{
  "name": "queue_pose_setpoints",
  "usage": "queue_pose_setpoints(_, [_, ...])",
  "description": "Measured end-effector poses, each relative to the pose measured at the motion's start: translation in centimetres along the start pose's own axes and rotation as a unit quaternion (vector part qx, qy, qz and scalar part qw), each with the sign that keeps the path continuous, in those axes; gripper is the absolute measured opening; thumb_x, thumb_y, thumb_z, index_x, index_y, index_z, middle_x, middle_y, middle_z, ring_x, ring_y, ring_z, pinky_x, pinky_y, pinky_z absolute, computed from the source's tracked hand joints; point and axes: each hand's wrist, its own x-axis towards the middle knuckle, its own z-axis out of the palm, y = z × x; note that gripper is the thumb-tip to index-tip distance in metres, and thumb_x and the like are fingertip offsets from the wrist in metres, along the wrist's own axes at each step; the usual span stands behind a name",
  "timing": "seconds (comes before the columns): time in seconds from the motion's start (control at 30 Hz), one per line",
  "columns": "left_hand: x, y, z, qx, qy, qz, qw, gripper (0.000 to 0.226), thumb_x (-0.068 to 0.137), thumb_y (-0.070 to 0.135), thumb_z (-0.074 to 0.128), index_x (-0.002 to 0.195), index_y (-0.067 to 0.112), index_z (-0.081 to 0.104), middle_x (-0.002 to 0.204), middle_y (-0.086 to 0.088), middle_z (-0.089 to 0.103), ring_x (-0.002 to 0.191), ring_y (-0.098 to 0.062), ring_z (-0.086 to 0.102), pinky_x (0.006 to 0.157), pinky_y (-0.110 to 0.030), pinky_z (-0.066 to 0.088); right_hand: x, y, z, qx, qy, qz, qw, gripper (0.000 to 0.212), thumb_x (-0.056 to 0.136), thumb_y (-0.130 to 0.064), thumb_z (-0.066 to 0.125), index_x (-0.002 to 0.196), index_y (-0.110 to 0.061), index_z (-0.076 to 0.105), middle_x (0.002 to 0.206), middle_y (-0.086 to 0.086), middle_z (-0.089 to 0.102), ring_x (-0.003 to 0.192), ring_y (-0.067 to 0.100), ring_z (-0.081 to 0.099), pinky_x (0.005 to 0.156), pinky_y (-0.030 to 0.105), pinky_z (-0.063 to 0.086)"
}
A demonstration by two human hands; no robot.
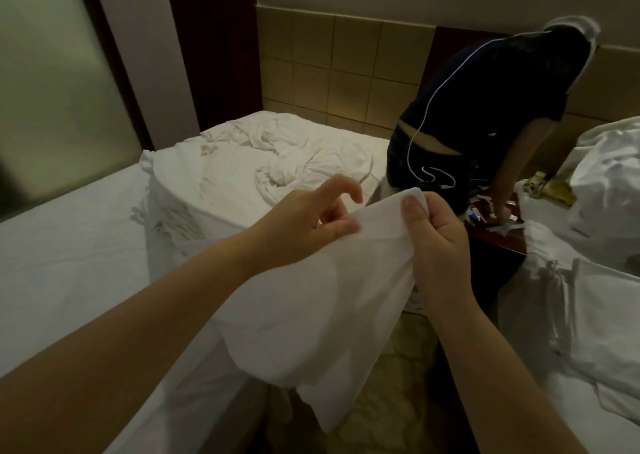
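In your head view, your right hand point(434, 235) grips the top corner of the white cloth point(322, 301), thumb pressed on the front and fingers curled tight behind it. Your left hand point(308, 218) sits just beside it, half closed. Its thumb pinches the cloth's upper edge while the index finger curls free above. The cloth hangs from both hands in front of you, over the corner of the bed point(69, 245) on your left. A crumpled sheet point(277, 155) lies further up that bed. Another person point(502, 100) bends over the nightstand point(495, 242) beyond.
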Motion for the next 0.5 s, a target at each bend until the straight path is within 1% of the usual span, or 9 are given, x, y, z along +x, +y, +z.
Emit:
queue_pose_setpoints(0.03, [0.1,0.0,0.3,0.012,0.000,-0.001,1.000,0.035,0.089,0.017,0.061,0.100,0.037,0.035,0.072,0.003,0.057,0.066,-0.007,0.054,0.059,-0.008,0.042,0.4,0.3,-0.2,0.011,-0.005,0.004,1.000,0.022,0.096,-0.026,0.047,0.077,-0.017,0.054,0.062,-0.009,0.048,0.057,0.010,0.044,0.050,0.024,0.037])
queue_pose_setpoints(0.07, [0.1,-0.1,0.6,0.025,0.002,-0.002,1.000,0.035,0.089,0.019,0.062,0.100,0.039,0.036,0.072,0.004,0.057,0.065,-0.008,0.053,0.060,-0.009,0.043,0.7,0.5,-0.2,0.022,-0.011,0.007,1.000,0.023,0.097,-0.025,0.047,0.076,-0.016,0.053,0.060,-0.010,0.048,0.055,0.008,0.044,0.050,0.023,0.036])
queue_pose_setpoints(0.13, [0.1,-0.4,1.2,0.045,0.015,-0.016,0.999,0.024,0.088,0.028,0.061,0.097,0.035,0.041,0.070,0.010,0.054,0.064,-0.008,0.051,0.060,-0.011,0.043,1.4,0.8,-0.2,0.041,-0.025,0.008,0.999,0.023,0.096,-0.023,0.048,0.075,-0.015,0.053,0.059,-0.011,0.047,0.054,0.006,0.042,0.049,0.023,0.036])
queue_pose_setpoints(0.2, [0.0,-0.9,1.5,0.050,0.047,-0.040,0.997,0.016,0.085,0.039,0.057,0.093,0.032,0.046,0.068,0.005,0.055,0.063,-0.015,0.050,0.058,-0.017,0.043,2.1,1.1,-0.1,0.056,-0.041,0.011,0.998,0.025,0.097,-0.020,0.048,0.073,-0.017,0.053,0.057,-0.011,0.047,0.053,0.005,0.042,0.050,0.021,0.035])
queue_pose_setpoints(0.27, [0.1,-1.4,1.7,0.026,0.068,-0.074,0.995,0.013,0.084,0.037,0.058,0.084,0.024,0.055,0.071,-0.002,0.058,0.065,-0.017,0.050,0.062,-0.022,0.044,2.6,1.4,0.1,0.066,-0.057,0.013,0.996,0.027,0.098,-0.018,0.047,0.071,-0.019,0.052,0.056,-0.013,0.046,0.053,0.004,0.041,0.050,0.020,0.035])
queue_pose_setpoints(0.3, [0.1,-1.7,1.9,0.017,0.064,-0.095,0.993,0.019,0.083,0.034,0.059,0.082,0.015,0.059,0.073,-0.005,0.058,0.066,-0.017,0.051,0.064,-0.024,0.044,2.8,1.5,0.3,0.076,-0.065,0.015,0.995,0.027,0.097,-0.020,0.048,0.070,-0.021,0.051,0.055,-0.014,0.046,0.053,0.003,0.041,0.050,0.019,0.035])
queue_pose_setpoints(0.37, [-0.1,-2.3,2.3,0.019,0.054,-0.125,0.990,0.040,0.081,0.041,0.059,0.079,0.001,0.061,0.072,-0.009,0.057,0.066,-0.017,0.049,0.064,-0.024,0.042,3.1,1.5,0.5,0.094,-0.081,0.021,0.992,0.027,0.095,-0.022,0.049,0.069,-0.023,0.051,0.054,-0.015,0.047,0.054,0.003,0.041,0.051,0.018,0.035])
queue_pose_setpoints(0.43, [-0.3,-3.0,2.7,0.029,0.065,-0.134,0.988,0.054,0.080,0.051,0.053,0.081,-0.002,0.063,0.073,-0.015,0.059,0.068,-0.021,0.051,0.064,-0.025,0.042,3.5,1.7,0.5,0.094,-0.091,0.022,0.991,0.029,0.098,-0.017,0.047,0.069,-0.023,0.050,0.053,-0.015,0.048,0.053,0.002,0.041,0.051,0.017,0.036])
queue_pose_setpoints(0.5, [-0.5,-3.5,2.9,0.038,0.094,-0.152,0.983,0.053,0.081,0.050,0.051,0.079,-0.001,0.063,0.071,-0.014,0.059,0.067,-0.020,0.050,0.062,-0.023,0.041,3.9,1.9,0.2,0.088,-0.089,0.024,0.992,0.030,0.098,-0.016,0.046,0.070,-0.023,0.050,0.052,-0.015,0.048,0.051,0.002,0.042,0.049,0.015,0.036])
